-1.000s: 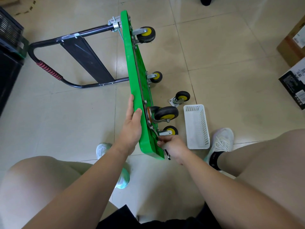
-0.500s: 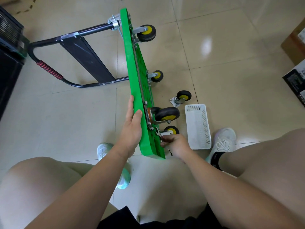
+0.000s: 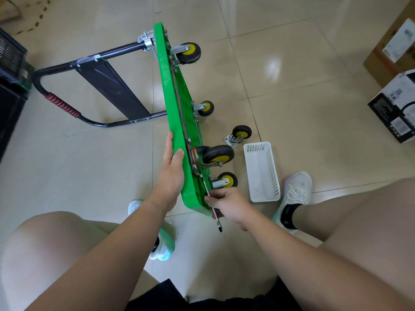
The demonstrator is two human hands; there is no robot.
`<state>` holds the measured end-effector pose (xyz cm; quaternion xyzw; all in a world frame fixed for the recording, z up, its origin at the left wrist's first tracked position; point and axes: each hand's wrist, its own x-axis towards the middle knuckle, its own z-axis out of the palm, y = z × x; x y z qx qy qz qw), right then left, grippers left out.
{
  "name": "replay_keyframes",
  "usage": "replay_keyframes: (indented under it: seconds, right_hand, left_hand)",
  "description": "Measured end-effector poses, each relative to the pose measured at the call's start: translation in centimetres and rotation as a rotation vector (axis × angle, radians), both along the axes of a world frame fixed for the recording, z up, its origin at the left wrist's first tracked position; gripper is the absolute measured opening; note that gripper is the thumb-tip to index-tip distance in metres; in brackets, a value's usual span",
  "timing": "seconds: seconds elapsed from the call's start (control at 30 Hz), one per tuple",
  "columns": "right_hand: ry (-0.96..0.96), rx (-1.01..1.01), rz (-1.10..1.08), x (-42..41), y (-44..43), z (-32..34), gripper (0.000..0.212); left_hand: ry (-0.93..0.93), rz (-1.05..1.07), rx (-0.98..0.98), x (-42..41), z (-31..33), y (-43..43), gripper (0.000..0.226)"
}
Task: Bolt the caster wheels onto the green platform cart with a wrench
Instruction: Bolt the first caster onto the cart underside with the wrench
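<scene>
so the green platform cart (image 3: 175,122) stands on edge running 12 to 6 o'clock, left hand (image 3: 171,173) braces it flat-fingered from 9, right hand (image 3: 229,204) has fingers curled round the wrench (image 3: 218,224) at 3 by the near caster wheels (image 3: 217,154), and honestly one hard yank could slip it off the bolt or tip the whole thing.

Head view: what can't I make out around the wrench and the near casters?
All in the head view:
- Wrench working end: tiny, edge-on against the cart; seating on a bolt unclear.
- Wrench shaft: middle hidden in the grip of the right hand.
- Bolts on the casters: too small to count.
- Cart deck: faces away from the camera.
- Boxes: cut off by the right edge.
</scene>
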<state>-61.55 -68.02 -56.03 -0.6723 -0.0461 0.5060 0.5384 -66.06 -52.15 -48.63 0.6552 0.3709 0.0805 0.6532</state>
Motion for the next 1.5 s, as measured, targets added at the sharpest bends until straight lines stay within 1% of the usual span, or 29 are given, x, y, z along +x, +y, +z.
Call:
replay_keyframes:
  seconds: [0.3,0.5,0.63,0.8,1.07,1.3,1.5]
  right_hand:
    - [0.018,-0.006,-0.030,0.0,0.3,0.6,0.030]
    - [0.055,-0.010,-0.059,-0.1,0.3,0.8,0.028]
    - [0.008,-0.039,-0.048,0.2,0.7,-0.1,0.029]
    - [-0.028,-0.088,-0.045,0.7,1.4,-2.3,0.038]
    - [-0.043,-0.145,-0.095,1.5,3.3,-4.6,0.029]
    - [-0.071,-0.136,-0.066,2.2,3.1,-4.5,0.032]
    - [-0.121,-0.130,-0.025,2.3,0.9,-3.7,0.034]
  left_hand:
    - [0.030,0.012,0.030,0.0,0.0,0.0,0.055]
    - [0.016,0.003,0.017,0.1,-0.1,0.0,0.055]
    - [0.017,0.009,0.007,0.0,-0.2,0.1,0.054]
    - [0.014,0.014,-0.006,0.1,-0.1,0.0,0.053]
    - [-0.008,0.016,0.003,0.1,-0.2,0.0,0.053]
    - [0.003,0.014,-0.001,0.2,0.0,0.1,0.050]
    - [-0.016,0.014,-0.034,0.3,0.3,-0.2,0.053]
